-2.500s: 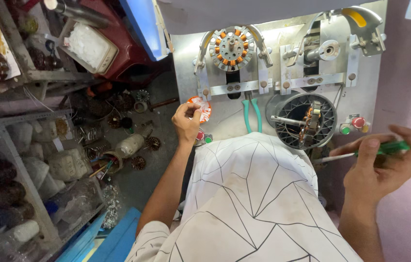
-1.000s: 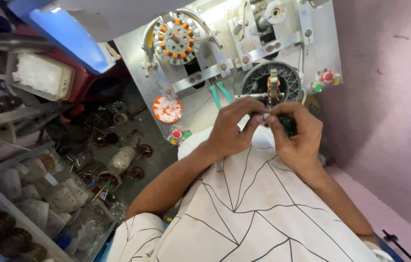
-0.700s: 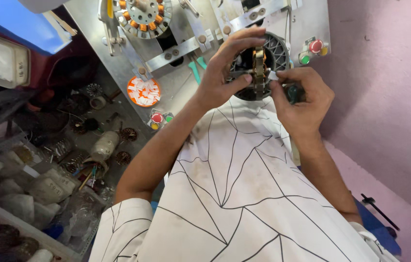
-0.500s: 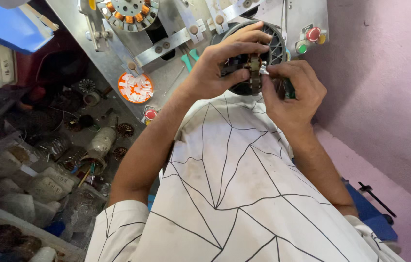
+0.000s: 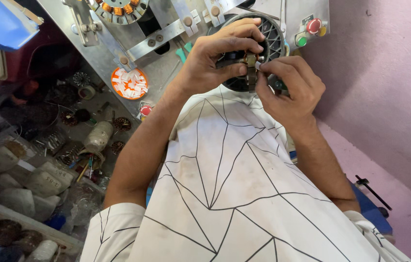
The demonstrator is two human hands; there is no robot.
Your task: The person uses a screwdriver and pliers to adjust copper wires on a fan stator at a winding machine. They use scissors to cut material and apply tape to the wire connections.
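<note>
A black round stator (image 5: 271,30) with a brass-coloured piece at its middle is mounted on the metal panel of a winding machine (image 5: 113,53). My left hand (image 5: 217,60) grips the front of the stator, with the fingers over its top edge. My right hand (image 5: 290,90) pinches a small white paper slip (image 5: 258,64) against the brass piece. A dark green tool handle (image 5: 279,85) is tucked in that same palm. The two hands touch at the fingertips, just above my white patterned shirt.
An orange dish of white slips (image 5: 129,82) sits on the panel to the left, below a copper-wound stator (image 5: 118,7). Red (image 5: 313,26) and green (image 5: 301,41) buttons are at the upper right. A thread spool (image 5: 98,136) and bagged parts (image 5: 40,179) crowd the left. A pink wall (image 5: 389,82) is on the right.
My left hand left the orange dish and joined my right hand at the black stator. The view has tilted down, so the machine now sits higher in the picture.
</note>
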